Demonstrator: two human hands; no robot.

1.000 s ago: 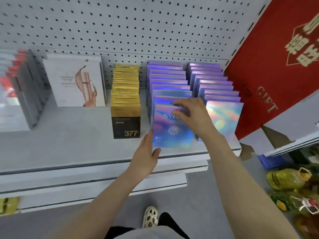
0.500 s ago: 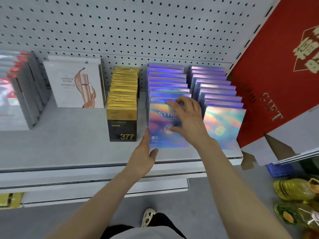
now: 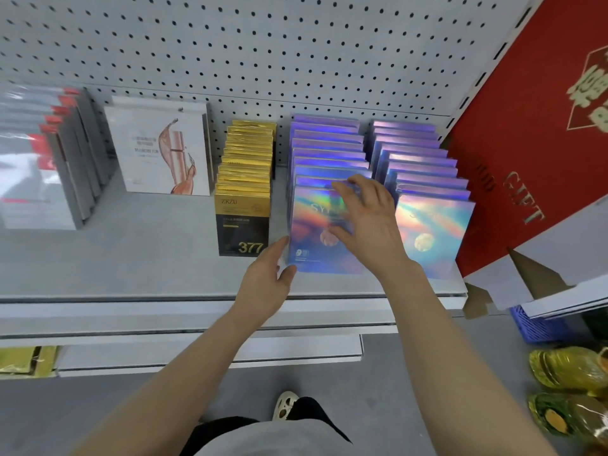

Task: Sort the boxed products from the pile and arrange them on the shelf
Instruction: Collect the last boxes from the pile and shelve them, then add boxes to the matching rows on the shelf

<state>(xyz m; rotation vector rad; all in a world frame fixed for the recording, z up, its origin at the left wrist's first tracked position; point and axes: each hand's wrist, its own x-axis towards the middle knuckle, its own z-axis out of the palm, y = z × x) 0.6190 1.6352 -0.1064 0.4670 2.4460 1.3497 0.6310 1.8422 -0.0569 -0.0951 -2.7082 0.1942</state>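
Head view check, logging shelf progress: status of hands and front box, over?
Right hand grips front shiny box at its top. Left hand open, touching its lower left corner. Box upright, fronting left purple row. Nothing blocking.

Holo boxes (image 3: 325, 232): 2 rows. Gold boxes (image 3: 245, 179): 1 row. White box (image 3: 161, 146): 1. Hands: 2.
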